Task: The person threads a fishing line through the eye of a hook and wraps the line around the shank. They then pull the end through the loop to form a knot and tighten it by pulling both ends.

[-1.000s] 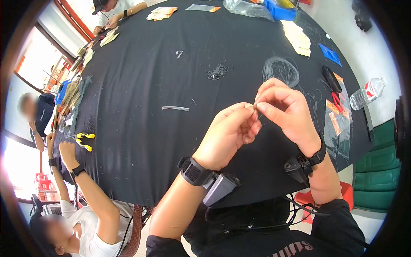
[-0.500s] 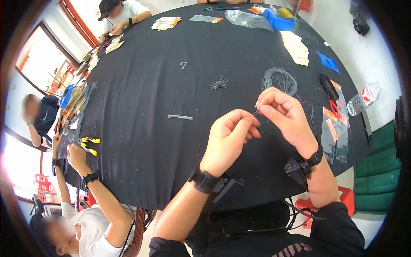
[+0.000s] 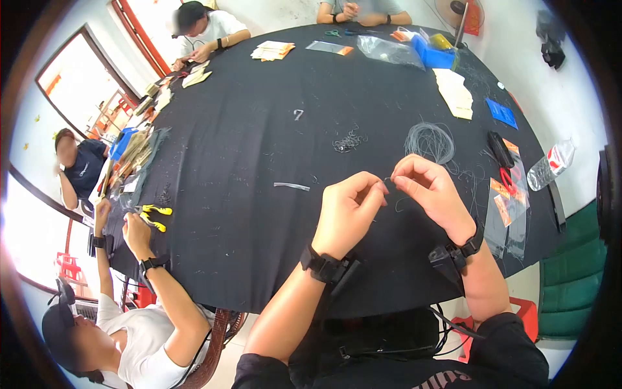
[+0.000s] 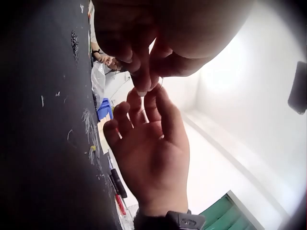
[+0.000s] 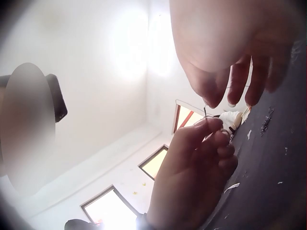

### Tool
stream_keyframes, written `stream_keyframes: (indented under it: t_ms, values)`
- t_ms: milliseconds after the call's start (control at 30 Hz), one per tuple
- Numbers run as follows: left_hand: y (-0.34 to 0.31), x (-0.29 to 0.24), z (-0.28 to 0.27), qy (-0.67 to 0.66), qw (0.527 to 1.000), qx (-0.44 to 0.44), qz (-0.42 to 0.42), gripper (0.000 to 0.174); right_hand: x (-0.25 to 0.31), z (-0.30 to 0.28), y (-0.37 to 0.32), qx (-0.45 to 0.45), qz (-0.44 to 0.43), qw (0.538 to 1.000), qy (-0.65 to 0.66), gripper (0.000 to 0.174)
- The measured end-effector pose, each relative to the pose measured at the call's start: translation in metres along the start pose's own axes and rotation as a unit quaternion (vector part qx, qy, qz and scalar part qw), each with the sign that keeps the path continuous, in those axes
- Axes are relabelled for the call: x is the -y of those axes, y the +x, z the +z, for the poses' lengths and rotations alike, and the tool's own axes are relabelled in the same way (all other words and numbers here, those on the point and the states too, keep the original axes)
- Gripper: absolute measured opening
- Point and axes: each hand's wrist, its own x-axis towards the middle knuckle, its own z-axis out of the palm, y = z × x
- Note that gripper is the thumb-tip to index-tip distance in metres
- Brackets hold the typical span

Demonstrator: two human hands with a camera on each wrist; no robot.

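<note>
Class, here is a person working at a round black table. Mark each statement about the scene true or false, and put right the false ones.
1. The left hand and the right hand both pinch a thin dark wire with their fingers. True.
2. The clear plastic water bottle lies beside the white number 7 on the round black table. False: it is far from the 7, at the table's right edge.
3. A loose coil of thin grey wire lies on the table beyond the right hand. True.
4. The left hand holds the yellow-handled pliers. False: they are at the table's left side, by another person's hands.
</note>
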Motion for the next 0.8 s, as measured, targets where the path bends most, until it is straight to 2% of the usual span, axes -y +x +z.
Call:
stream_keyframes:
  t_ms: [100,167,233,333,433,467,500,567,633,667,700,767,800]
  values:
    - [0.01,0.011,-0.024,0.023,0.999,0.01,-0.032,0.016,0.001,-0.002,0.001,-0.027,-0.013,0.999,-0.042,0.009]
    - [0.01,-0.008,-0.047,0.138,0.981,-0.003,-0.134,0.022,-0.005,-0.007,0.005,-0.054,-0.043,0.995,-0.074,0.009]
    - [0.006,0.003,-0.069,0.223,0.966,-0.038,-0.121,0.024,-0.004,-0.012,0.006,-0.079,-0.037,0.989,-0.116,0.011]
    - [-0.012,0.002,-0.103,0.293,0.938,-0.082,-0.167,0.024,0.01,-0.015,0.004,-0.072,-0.011,0.987,-0.146,0.012]
    - [-0.029,0.006,-0.132,0.347,0.905,-0.106,-0.224,0.024,0.046,-0.01,-0.005,-0.004,0.017,0.987,-0.158,0.011]
    - [-0.033,0.01,-0.139,0.362,0.892,-0.114,-0.245,0.024,0.066,-0.003,-0.012,0.035,0.054,0.99,-0.124,0.011]
    - [-0.036,0.013,-0.145,0.375,0.88,-0.122,-0.265,0.025,0.071,0.002,-0.019,0.099,0.05,0.992,-0.068,0.012]
    - [-0.04,0.01,-0.15,0.406,0.851,-0.131,-0.306,0.028,0.095,0.023,-0.038,0.225,-0.083,0.965,-0.107,0.015]
    - [-0.041,0.002,-0.149,0.441,0.817,-0.133,-0.346,0.031,0.117,0.057,-0.06,0.367,-0.112,0.92,-0.079,0.024]
    - [-0.046,-0.013,-0.141,0.482,0.797,-0.146,-0.333,0.035,0.123,0.081,-0.078,0.398,-0.067,0.915,-0.028,0.03]
    - [-0.049,-0.02,-0.132,0.499,0.799,-0.172,-0.288,0.036,0.125,0.106,-0.096,0.429,-0.021,0.903,0.022,0.037]
    - [-0.058,-0.03,-0.11,0.534,0.792,-0.217,-0.2,0.038,0.127,0.155,-0.13,0.457,0.097,0.884,-0.009,0.042]
    - [-0.063,-0.044,-0.091,0.543,0.795,-0.218,-0.158,0.039,0.112,0.183,-0.157,0.458,0.142,0.876,0.057,0.042]
